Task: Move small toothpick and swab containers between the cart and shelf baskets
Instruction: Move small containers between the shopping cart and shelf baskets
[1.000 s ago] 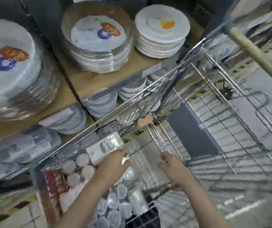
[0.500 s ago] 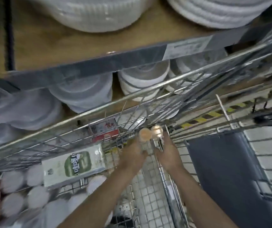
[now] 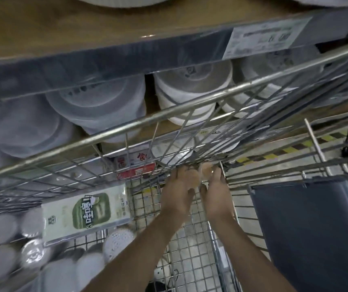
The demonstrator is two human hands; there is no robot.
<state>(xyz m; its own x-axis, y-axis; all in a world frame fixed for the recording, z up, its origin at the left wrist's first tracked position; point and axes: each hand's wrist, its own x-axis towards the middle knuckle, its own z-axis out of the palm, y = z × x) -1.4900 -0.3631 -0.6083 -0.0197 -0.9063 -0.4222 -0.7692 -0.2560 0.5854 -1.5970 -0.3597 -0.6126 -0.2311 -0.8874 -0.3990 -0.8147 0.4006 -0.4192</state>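
Two small round tan toothpick containers sit together in the far corner of the wire cart. My left hand reaches in and curls its fingers round the nearer container. Beside it, my right hand has thumb and fingers round the farther container. Both forearms stretch forward over the cart's mesh floor. The fingers hide the containers' lower parts.
A green-and-white flat box lies in the cart at left above several white round lidded tubs. Behind the cart wall a shelf holds stacked white bowls. A dark grey panel stands at right.
The view has dropped and moved closer to the cart's corner. Both hands went forward from the cart's middle to the two tan containers and now close round them.
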